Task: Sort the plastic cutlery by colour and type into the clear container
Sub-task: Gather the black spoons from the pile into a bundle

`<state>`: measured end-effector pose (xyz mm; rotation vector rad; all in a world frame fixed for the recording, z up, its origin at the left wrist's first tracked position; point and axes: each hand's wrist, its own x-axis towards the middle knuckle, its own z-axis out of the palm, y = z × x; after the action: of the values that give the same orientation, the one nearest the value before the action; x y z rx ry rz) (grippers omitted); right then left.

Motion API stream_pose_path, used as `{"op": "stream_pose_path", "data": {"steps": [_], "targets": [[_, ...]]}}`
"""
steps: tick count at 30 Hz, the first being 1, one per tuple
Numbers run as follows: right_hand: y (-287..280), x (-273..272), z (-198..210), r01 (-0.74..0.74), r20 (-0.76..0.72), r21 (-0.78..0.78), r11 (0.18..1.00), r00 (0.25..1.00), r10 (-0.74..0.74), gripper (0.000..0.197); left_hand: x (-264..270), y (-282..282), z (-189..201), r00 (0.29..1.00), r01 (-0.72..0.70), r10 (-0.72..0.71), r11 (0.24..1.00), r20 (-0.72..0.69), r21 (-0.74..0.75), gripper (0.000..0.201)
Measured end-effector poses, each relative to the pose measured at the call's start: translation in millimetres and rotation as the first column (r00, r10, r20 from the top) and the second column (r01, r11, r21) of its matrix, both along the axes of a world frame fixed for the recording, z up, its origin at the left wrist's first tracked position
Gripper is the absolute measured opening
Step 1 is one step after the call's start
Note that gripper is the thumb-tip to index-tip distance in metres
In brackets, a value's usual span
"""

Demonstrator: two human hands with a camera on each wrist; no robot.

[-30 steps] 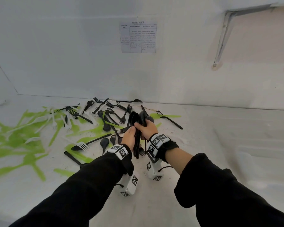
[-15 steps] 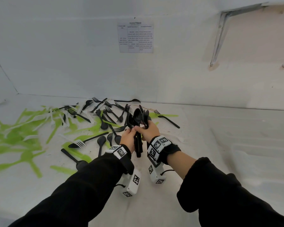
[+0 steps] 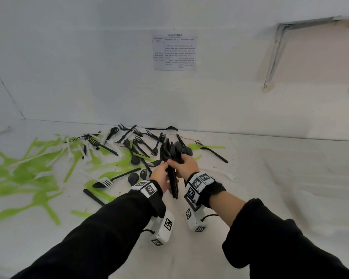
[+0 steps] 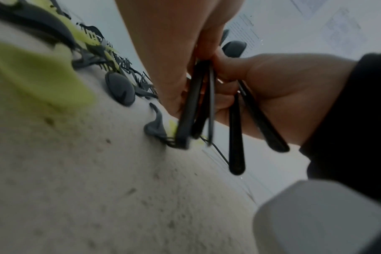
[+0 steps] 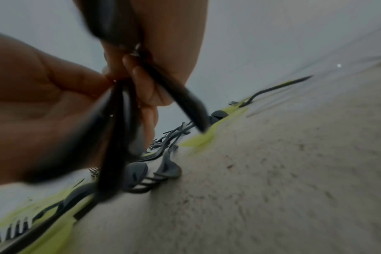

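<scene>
Both hands hold one bundle of black spoons upright above the white table. My left hand grips the handles from the left and my right hand wraps them just under the bowls. In the left wrist view the black spoon handles hang down between the two palms, with my right hand curled round two of them. The right wrist view shows the blurred black handles pinched by fingers of both hands. No clear container shows plainly.
Loose cutlery lies spread behind and left of the hands: black forks and spoons, green pieces, white forks. One black fork lies off to the right. A printed sheet hangs on the back wall.
Both hands have stayed on the black spoons at about the same spot. The spoon bowls have drawn closer together into a tighter bundle.
</scene>
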<state>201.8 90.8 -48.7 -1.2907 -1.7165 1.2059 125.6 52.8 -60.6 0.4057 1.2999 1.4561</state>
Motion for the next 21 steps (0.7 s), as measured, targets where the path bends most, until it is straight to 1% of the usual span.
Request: {"op": "stream_pose_path", "data": {"steps": [3,6,8,10,11,12,14,16,17,19,21], "targets": [[-3.6,-11.9,7.6,0.010,0.048,0.022,1.000,0.999,-0.011,0.029,-14.4,0.4,0.9,1.000,0.028,-0.028,0.999,-0.001,-0.028,0.030],[-13.0,-31.0,15.8,-0.027,0.123,0.007,1.000,0.992,0.026,0.029,-27.7,-0.5,3.8,1.000,-0.017,0.016,0.999,-0.006,-0.042,0.029],[-17.3,-42.4,17.2,0.022,0.130,0.021,1.000,0.991,-0.024,0.029,-37.6,1.3,1.9,0.999,-0.033,0.034,0.999,0.030,-0.030,0.031],[-20.5,-49.7,16.7,0.105,0.086,0.022,0.994,0.991,-0.106,0.029,-45.3,-1.0,2.4,0.996,-0.025,0.025,1.000,0.081,-0.006,0.037],[-22.5,-53.0,16.1,0.125,0.079,0.023,0.992,0.989,-0.127,0.029,-48.9,-3.1,3.7,0.995,-0.020,0.020,1.000,0.097,-0.002,0.038],[-24.3,-56.0,16.0,0.116,0.096,0.021,0.993,0.988,-0.117,0.028,-53.1,-4.0,3.9,0.996,-0.011,0.011,1.000,0.093,0.001,0.038],[-28.1,-62.7,14.8,0.035,0.149,-0.012,0.999,0.988,-0.033,0.028,-62.9,-2.8,-0.1,0.999,-0.031,0.031,0.999,0.032,0.014,0.026],[-31.8,-70.5,15.3,-0.030,0.150,-0.070,0.997,0.988,0.040,0.020,-73.9,-1.7,-5.2,0.993,-0.077,0.077,0.997,-0.086,-0.003,0.017],[-32.4,-74.3,15.6,-0.035,0.133,-0.096,0.995,0.990,0.048,0.013,-79.4,-1.4,-8.0,0.989,-0.096,0.094,0.995,-0.117,-0.005,0.016],[-31.8,-80.5,18.1,-0.001,0.111,-0.116,0.993,0.994,0.014,0.023,-88.6,-0.3,-11.6,0.986,-0.104,0.104,0.995,-0.134,0.003,0.019],[-31.3,-86.0,18.7,0.007,0.159,-0.081,0.997,0.987,0.006,0.026,-94.6,-0.4,-13.8,0.991,-0.068,0.069,0.998,-0.113,0.009,0.021]]}}
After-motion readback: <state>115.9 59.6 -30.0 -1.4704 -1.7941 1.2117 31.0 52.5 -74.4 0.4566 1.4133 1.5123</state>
